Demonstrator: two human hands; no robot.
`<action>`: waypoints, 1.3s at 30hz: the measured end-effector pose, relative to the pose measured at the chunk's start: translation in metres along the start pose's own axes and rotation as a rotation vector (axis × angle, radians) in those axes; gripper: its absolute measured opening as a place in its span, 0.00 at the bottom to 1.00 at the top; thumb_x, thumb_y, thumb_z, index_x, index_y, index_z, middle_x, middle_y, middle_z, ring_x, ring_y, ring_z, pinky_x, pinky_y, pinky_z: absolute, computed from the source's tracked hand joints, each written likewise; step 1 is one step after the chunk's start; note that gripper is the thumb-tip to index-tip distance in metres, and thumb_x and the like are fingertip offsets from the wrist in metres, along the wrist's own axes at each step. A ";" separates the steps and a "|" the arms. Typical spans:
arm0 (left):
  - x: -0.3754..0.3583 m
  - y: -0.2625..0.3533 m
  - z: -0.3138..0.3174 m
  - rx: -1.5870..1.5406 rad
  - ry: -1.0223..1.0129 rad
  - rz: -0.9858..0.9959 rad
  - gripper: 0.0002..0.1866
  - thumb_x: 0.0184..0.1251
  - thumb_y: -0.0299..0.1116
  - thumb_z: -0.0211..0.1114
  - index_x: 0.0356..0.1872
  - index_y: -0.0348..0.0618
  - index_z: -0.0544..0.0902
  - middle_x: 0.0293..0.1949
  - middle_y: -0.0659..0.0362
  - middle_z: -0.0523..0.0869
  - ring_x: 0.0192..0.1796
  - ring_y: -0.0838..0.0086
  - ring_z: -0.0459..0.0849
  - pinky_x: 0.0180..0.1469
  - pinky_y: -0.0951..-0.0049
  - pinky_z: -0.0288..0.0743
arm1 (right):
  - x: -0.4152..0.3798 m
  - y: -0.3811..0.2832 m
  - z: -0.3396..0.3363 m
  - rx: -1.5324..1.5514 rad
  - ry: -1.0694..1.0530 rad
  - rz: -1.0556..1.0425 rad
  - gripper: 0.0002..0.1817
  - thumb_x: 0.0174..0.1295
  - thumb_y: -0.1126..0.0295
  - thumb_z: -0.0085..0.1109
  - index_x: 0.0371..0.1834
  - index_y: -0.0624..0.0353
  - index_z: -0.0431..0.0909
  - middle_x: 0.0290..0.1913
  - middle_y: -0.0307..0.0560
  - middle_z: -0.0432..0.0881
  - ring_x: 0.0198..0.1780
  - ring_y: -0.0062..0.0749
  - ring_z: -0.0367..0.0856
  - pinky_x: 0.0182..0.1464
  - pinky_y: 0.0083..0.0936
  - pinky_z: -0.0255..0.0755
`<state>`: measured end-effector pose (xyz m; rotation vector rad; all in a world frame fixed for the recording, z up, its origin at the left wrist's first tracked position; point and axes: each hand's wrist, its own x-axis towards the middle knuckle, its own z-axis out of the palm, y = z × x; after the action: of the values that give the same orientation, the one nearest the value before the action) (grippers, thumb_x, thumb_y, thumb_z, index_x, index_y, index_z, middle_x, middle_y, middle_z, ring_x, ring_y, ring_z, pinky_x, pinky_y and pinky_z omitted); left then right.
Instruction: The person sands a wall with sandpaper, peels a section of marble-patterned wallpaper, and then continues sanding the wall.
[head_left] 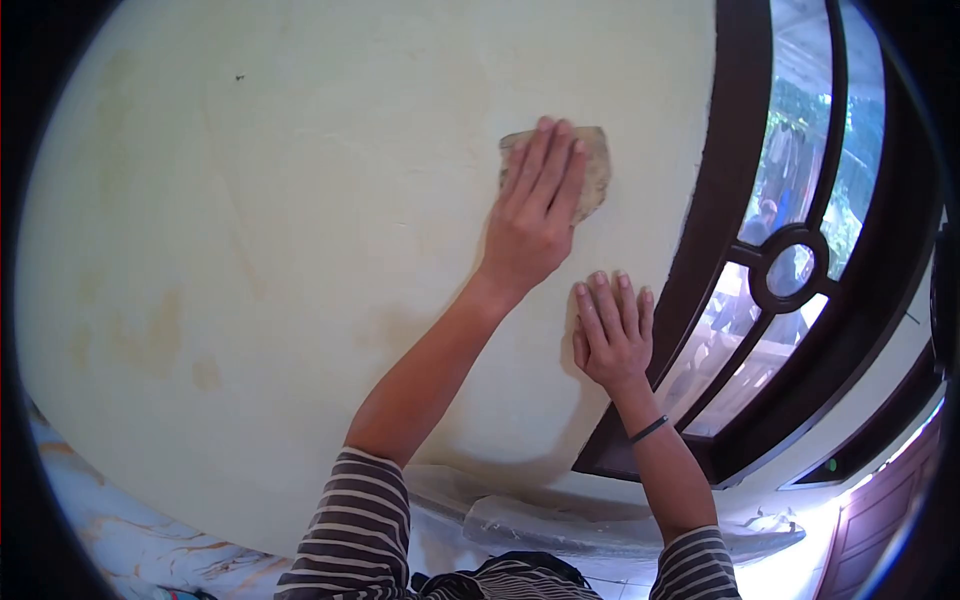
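My left hand (530, 220) presses a worn, brownish sheet (594, 170) flat against the pale yellow wall (330, 220). The sheet's edges show above and to the right of my fingers; the part under the palm is hidden. Lower and to the right, my right hand (615, 335) lies on the bare wall beside the dark window frame, its fingers spread and nothing in it. A dark band circles the right wrist. Brownish patches and small marks show on the wall at the left.
A dark wooden frame (722, 150) holds glass panes at the right, with a person (765, 215) visible beyond. Clear plastic sheeting (560, 525) lies below the wall. Marble-patterned flooring (150, 530) is at lower left, a brown door (875, 510) at lower right.
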<state>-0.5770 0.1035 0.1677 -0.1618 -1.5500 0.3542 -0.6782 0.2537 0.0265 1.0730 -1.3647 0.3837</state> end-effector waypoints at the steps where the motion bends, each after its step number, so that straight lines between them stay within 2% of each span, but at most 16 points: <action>1: 0.009 -0.003 0.000 -0.035 0.002 0.036 0.35 0.56 0.12 0.60 0.71 0.30 0.75 0.76 0.42 0.73 0.81 0.47 0.67 0.80 0.44 0.62 | 0.000 0.000 0.000 0.003 0.004 -0.002 0.25 0.73 0.61 0.49 0.71 0.45 0.81 0.76 0.42 0.77 0.79 0.46 0.70 0.84 0.56 0.48; 6: 0.072 -0.058 -0.004 -0.041 0.109 0.120 0.36 0.58 0.13 0.60 0.73 0.37 0.75 0.77 0.48 0.73 0.81 0.53 0.68 0.81 0.47 0.62 | -0.002 0.002 0.002 0.010 0.023 -0.022 0.25 0.73 0.62 0.49 0.70 0.45 0.82 0.76 0.43 0.77 0.79 0.48 0.70 0.84 0.57 0.49; 7: 0.081 -0.078 -0.011 0.056 0.114 0.107 0.30 0.68 0.18 0.59 0.73 0.40 0.76 0.77 0.49 0.74 0.80 0.55 0.70 0.79 0.51 0.65 | -0.002 0.002 0.003 0.009 0.026 -0.021 0.25 0.73 0.62 0.49 0.70 0.45 0.82 0.76 0.43 0.77 0.79 0.48 0.70 0.84 0.57 0.49; 11: 0.068 -0.153 -0.052 0.062 0.178 -0.153 0.19 0.83 0.30 0.56 0.69 0.38 0.79 0.74 0.48 0.77 0.76 0.52 0.73 0.75 0.61 0.71 | -0.002 0.002 0.004 0.023 0.049 -0.012 0.24 0.72 0.63 0.49 0.70 0.45 0.82 0.75 0.42 0.77 0.78 0.46 0.71 0.84 0.56 0.50; 13: 0.033 -0.202 -0.074 0.201 0.192 -0.181 0.19 0.85 0.31 0.53 0.69 0.37 0.78 0.74 0.47 0.77 0.76 0.54 0.75 0.74 0.61 0.71 | -0.001 0.001 0.002 0.034 0.042 -0.011 0.25 0.72 0.63 0.48 0.69 0.45 0.83 0.75 0.42 0.78 0.78 0.45 0.71 0.84 0.56 0.50; 14: 0.015 -0.208 -0.087 0.124 0.196 -0.357 0.19 0.85 0.32 0.52 0.69 0.35 0.78 0.74 0.45 0.76 0.75 0.52 0.75 0.73 0.60 0.72 | -0.001 0.000 0.001 0.037 0.037 -0.004 0.25 0.72 0.63 0.48 0.69 0.45 0.83 0.75 0.42 0.78 0.78 0.45 0.71 0.84 0.56 0.51; 16: -0.025 -0.234 -0.098 0.283 0.200 -0.449 0.22 0.85 0.32 0.52 0.74 0.37 0.72 0.75 0.42 0.75 0.75 0.49 0.75 0.74 0.60 0.71 | -0.003 -0.001 -0.001 0.031 0.034 0.006 0.25 0.72 0.64 0.48 0.69 0.46 0.83 0.74 0.42 0.78 0.78 0.45 0.71 0.84 0.56 0.51; 19: -0.040 -0.209 -0.088 0.160 0.234 -0.511 0.24 0.81 0.26 0.55 0.74 0.31 0.72 0.78 0.40 0.70 0.81 0.49 0.66 0.81 0.58 0.62 | 0.001 0.001 0.000 0.031 0.032 0.001 0.25 0.71 0.64 0.49 0.70 0.46 0.82 0.75 0.43 0.78 0.79 0.46 0.70 0.84 0.56 0.51; 23: -0.031 -0.169 -0.063 0.116 0.170 -0.354 0.30 0.75 0.22 0.58 0.78 0.33 0.68 0.80 0.41 0.66 0.85 0.49 0.58 0.85 0.51 0.49 | 0.001 0.000 0.000 0.048 0.020 0.014 0.26 0.71 0.64 0.50 0.71 0.47 0.81 0.76 0.44 0.77 0.80 0.48 0.68 0.84 0.58 0.50; 25: -0.029 -0.152 -0.056 0.090 0.092 -0.244 0.33 0.70 0.20 0.61 0.77 0.34 0.69 0.80 0.41 0.66 0.85 0.47 0.57 0.85 0.45 0.47 | 0.014 -0.004 0.000 0.063 0.023 0.028 0.26 0.71 0.64 0.53 0.73 0.48 0.80 0.79 0.51 0.72 0.82 0.51 0.65 0.84 0.59 0.48; 27: -0.030 -0.138 -0.057 0.093 0.053 -0.184 0.35 0.68 0.16 0.61 0.78 0.37 0.69 0.81 0.45 0.65 0.86 0.53 0.57 0.85 0.49 0.51 | 0.038 -0.010 0.000 0.085 0.036 0.040 0.26 0.71 0.64 0.54 0.73 0.49 0.79 0.80 0.55 0.69 0.82 0.53 0.63 0.84 0.59 0.47; 28: -0.031 -0.139 -0.058 0.109 0.046 -0.158 0.38 0.62 0.13 0.63 0.78 0.38 0.70 0.81 0.46 0.66 0.85 0.53 0.59 0.84 0.47 0.55 | 0.057 -0.013 0.000 0.101 0.038 0.040 0.27 0.71 0.65 0.55 0.75 0.51 0.77 0.81 0.58 0.66 0.83 0.54 0.61 0.84 0.59 0.47; 32: -0.029 -0.167 -0.076 0.112 -0.028 -0.004 0.37 0.61 0.16 0.64 0.76 0.38 0.72 0.79 0.49 0.70 0.82 0.55 0.66 0.81 0.48 0.63 | 0.146 -0.024 0.001 0.062 0.140 -0.003 0.27 0.73 0.66 0.54 0.76 0.51 0.75 0.81 0.56 0.67 0.83 0.53 0.62 0.84 0.57 0.48; 35: -0.017 -0.208 -0.095 0.152 -0.036 0.079 0.36 0.63 0.16 0.63 0.76 0.38 0.72 0.79 0.50 0.71 0.82 0.56 0.66 0.81 0.48 0.63 | 0.203 -0.034 0.004 -0.027 0.203 0.040 0.28 0.73 0.66 0.54 0.77 0.51 0.74 0.81 0.53 0.67 0.83 0.51 0.62 0.84 0.55 0.48; 38: -0.009 -0.264 -0.115 0.174 0.062 0.046 0.34 0.65 0.17 0.60 0.76 0.38 0.72 0.79 0.51 0.71 0.83 0.57 0.65 0.82 0.47 0.61 | 0.228 -0.038 0.016 -0.093 0.255 0.116 0.28 0.73 0.66 0.53 0.77 0.50 0.74 0.81 0.50 0.68 0.83 0.48 0.61 0.85 0.53 0.48; 39: -0.008 -0.290 -0.123 0.323 0.094 0.017 0.27 0.71 0.22 0.55 0.72 0.31 0.74 0.76 0.45 0.73 0.81 0.54 0.68 0.83 0.47 0.58 | 0.228 -0.037 0.019 -0.107 0.271 0.121 0.28 0.73 0.66 0.53 0.78 0.49 0.74 0.81 0.49 0.69 0.83 0.47 0.61 0.85 0.52 0.48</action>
<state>-0.4198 -0.1562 0.2508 0.0602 -1.3796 0.5968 -0.6083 0.1409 0.2163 0.8201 -1.1962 0.5197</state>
